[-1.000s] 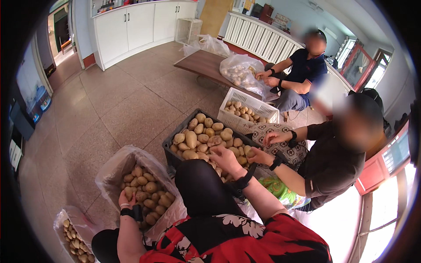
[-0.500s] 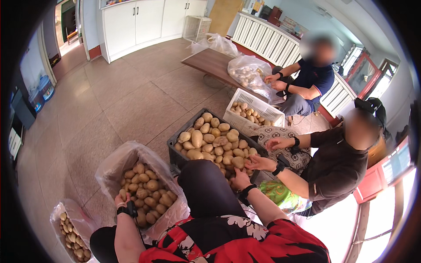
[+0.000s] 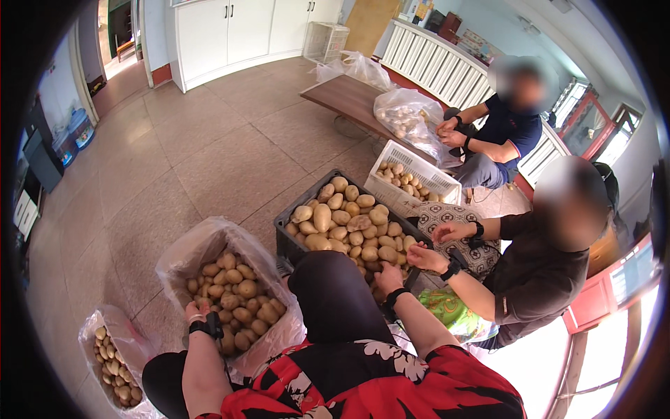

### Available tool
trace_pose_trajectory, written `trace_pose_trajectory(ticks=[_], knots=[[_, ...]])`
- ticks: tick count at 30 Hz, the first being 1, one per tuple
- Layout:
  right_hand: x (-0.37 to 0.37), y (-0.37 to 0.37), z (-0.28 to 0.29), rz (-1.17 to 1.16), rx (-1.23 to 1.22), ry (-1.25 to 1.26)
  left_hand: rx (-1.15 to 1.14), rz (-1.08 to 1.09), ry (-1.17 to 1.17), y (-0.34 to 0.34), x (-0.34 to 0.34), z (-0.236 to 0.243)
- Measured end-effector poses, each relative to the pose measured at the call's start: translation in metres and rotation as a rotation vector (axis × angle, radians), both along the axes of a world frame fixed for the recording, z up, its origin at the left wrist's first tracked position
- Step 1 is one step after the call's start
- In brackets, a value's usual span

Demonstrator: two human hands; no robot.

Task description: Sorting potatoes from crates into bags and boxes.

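Observation:
My left hand (image 3: 198,314) is over the left edge of a plastic-lined box (image 3: 183,260) of potatoes (image 3: 229,301). Its fingers are stretched apart, and no potato shows in them. At the near right corner of a black crate (image 3: 284,241), my right hand (image 3: 388,279) reaches in with fingers extended against the potatoes (image 3: 354,222). No lifted potato shows in that hand, though its fingertips are partly hidden. Just beside it, a co-worker's hand (image 3: 427,258) is over the same crate, their other hand (image 3: 453,232) a little farther back.
A smaller plastic-lined container (image 3: 132,335) of potatoes stands at lower left. Behind the black crate is a white crate (image 3: 412,159) with potatoes. Farther back, another person (image 3: 508,129) sits by a clear bag (image 3: 408,115) and a low brown table (image 3: 343,96). My knee (image 3: 324,279) rises between the containers.
The potato in my left hand is no longer there; that hand's fingers have opened over the box. My right hand stays at the black crate. The whole view has shifted slightly.

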State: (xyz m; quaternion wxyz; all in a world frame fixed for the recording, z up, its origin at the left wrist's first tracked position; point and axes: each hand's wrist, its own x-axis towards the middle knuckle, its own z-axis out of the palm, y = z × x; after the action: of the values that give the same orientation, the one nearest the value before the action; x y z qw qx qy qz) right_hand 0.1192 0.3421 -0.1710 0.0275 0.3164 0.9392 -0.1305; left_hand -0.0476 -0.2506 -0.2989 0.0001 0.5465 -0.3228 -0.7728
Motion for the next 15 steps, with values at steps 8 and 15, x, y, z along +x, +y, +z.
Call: trace_pose_trajectory(ticks=[8,15], knots=[[0.018,0.011,-0.028,-0.043,-0.144,0.093,0.286,-0.211,0.159,0.022,0.002,0.004],[0.035,0.005,-0.023,0.052,-0.352,0.158,0.202,-0.315,0.18,0.048,0.009,0.019]])
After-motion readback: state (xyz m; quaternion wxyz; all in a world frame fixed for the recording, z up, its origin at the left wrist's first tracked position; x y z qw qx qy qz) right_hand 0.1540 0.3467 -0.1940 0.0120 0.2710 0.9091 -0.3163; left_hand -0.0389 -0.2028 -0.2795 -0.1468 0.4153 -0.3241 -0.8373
